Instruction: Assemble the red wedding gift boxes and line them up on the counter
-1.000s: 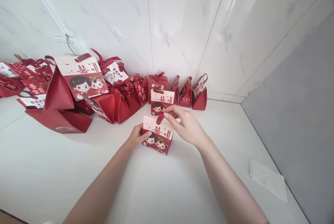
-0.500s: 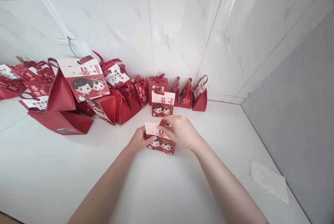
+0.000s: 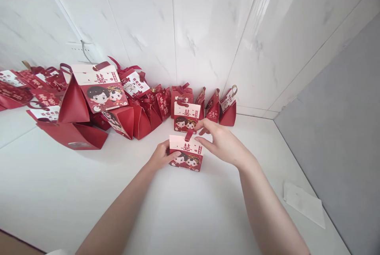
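A small red and white gift box (image 3: 186, 161) with two cartoon faces stands upright on the white table (image 3: 190, 211). My left hand (image 3: 161, 155) grips its left side, thumb across the front and fingers behind. At the top of the box a dark red ribbon loop (image 3: 189, 135) sticks up. My right hand (image 3: 219, 140) is beside the box's upper right corner, fingers apart and holding nothing. Just behind stands a matching gift box (image 3: 186, 117), partly covered by my right fingertips.
Several red gift boxes (image 3: 95, 92) are piled at the left, one lying tipped. More small boxes (image 3: 227, 108) line the tiled wall (image 3: 208, 37). A white paper slip (image 3: 304, 203) lies near the grey panel (image 3: 338, 148) on the right.
My right hand has let go of the ribbon loop and moved right, its fingers opening. The loop now stands up. My left hand keeps its hold on the box.
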A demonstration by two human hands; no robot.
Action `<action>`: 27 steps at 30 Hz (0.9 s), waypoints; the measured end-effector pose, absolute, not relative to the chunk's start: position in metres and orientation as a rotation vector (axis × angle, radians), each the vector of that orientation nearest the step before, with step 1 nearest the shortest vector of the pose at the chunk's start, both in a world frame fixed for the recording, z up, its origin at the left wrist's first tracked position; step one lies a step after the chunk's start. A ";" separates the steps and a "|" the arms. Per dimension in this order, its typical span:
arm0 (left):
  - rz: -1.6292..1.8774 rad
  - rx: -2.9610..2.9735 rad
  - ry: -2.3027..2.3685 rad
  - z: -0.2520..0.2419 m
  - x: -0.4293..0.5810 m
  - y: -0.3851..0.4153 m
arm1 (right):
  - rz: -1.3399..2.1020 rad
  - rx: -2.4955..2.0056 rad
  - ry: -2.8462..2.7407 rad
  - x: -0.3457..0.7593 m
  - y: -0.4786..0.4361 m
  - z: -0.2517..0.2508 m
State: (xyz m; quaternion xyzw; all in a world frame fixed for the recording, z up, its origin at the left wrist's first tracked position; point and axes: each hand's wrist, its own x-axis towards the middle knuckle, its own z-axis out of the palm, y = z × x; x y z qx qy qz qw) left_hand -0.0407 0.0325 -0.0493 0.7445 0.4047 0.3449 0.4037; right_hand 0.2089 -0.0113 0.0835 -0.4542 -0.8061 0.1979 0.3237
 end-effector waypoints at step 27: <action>1.263 1.148 1.240 -0.052 -0.044 0.045 | 1.105 -1.106 -1.545 0.151 0.025 -0.062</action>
